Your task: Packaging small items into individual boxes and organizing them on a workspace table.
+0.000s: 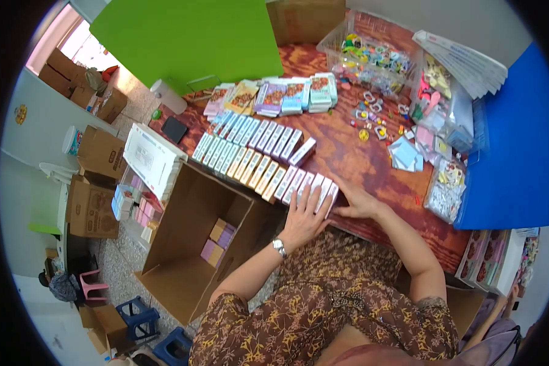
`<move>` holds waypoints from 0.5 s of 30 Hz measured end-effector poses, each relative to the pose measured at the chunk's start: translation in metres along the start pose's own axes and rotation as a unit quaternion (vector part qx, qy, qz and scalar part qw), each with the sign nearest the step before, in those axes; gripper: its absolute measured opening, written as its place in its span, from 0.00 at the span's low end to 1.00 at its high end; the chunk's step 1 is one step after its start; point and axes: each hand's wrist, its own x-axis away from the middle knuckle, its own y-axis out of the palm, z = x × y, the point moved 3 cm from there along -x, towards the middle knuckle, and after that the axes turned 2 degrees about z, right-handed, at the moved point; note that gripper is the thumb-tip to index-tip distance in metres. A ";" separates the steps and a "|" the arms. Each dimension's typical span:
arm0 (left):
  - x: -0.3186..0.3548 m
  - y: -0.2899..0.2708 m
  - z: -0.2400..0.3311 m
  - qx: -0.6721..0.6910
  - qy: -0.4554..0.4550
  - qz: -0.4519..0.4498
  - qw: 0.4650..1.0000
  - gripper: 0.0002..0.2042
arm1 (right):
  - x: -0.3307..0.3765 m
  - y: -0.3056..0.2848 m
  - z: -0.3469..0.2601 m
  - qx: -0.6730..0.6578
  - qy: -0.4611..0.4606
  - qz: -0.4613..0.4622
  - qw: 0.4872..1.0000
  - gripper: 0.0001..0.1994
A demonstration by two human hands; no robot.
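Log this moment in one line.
left hand: spread over pale pink boxes | right hand: at the row's right end | box rows: on red-brown table | brown carton: open, small boxes inside

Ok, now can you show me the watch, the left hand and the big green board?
Watch [278, 245]: head view, on its dial.
Left hand [304, 223]: head view, on its back.
Green board [189, 43]: head view, on its flat front.

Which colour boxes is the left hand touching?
Pink boxes at the front row's right end; the yellow boxes and green boxes are farther left, untouched.
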 end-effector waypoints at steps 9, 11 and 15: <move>-0.006 -0.007 0.002 -0.015 0.000 -0.012 1.000 0.33 | 0.001 -0.076 0.014 0.033 0.069 0.083 0.994 0.43; -0.005 -0.004 0.000 -0.012 -0.003 -0.011 1.000 0.33 | -0.011 -0.133 0.015 0.140 0.060 0.195 0.969 0.32; -0.008 -0.003 0.000 -0.008 0.016 0.001 1.000 0.35 | -0.026 -0.291 0.033 0.287 0.051 0.401 0.868 0.18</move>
